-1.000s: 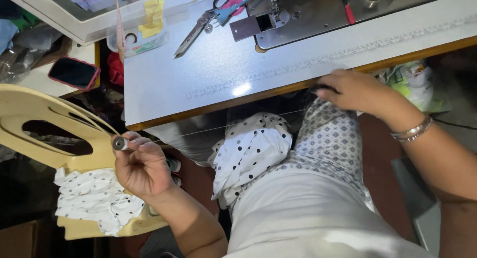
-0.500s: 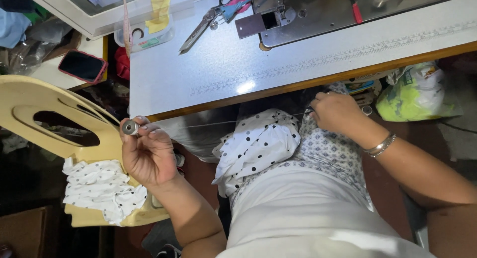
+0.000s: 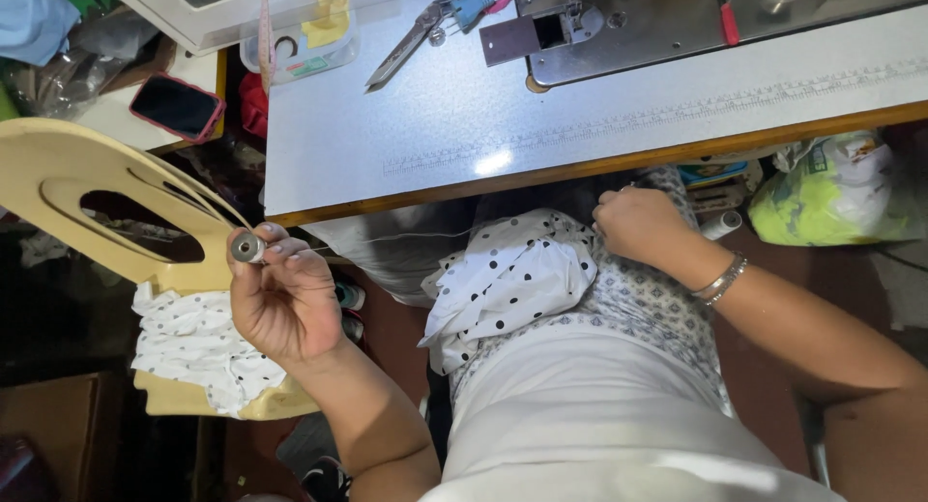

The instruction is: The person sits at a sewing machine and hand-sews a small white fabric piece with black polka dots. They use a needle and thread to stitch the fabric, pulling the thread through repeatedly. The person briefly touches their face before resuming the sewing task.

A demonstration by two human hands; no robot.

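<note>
My left hand (image 3: 285,294) holds a small round metal bobbin (image 3: 246,247) between its fingertips, raised beside a cream plastic chair back (image 3: 68,169). A thin thread runs from the bobbin toward my right hand (image 3: 638,222), which rests closed on my lap just under the table's front edge (image 3: 599,164). White cloth with black polka dots (image 3: 512,275) lies bunched on my lap between the two hands. A metal bangle (image 3: 720,278) sits on my right wrist.
A sewing machine bed (image 3: 677,28) sits on the grey table, with scissors (image 3: 425,28) and a clear plastic box (image 3: 309,43) at the back. A dark phone (image 3: 176,106) lies on a side shelf. More polka-dot cloth (image 3: 193,343) lies on the chair seat. A green-yellow bag (image 3: 836,193) sits right.
My right hand has dropped from the table's edge down onto my lap. My left hand has lifted the bobbin a little higher beside the chair back.
</note>
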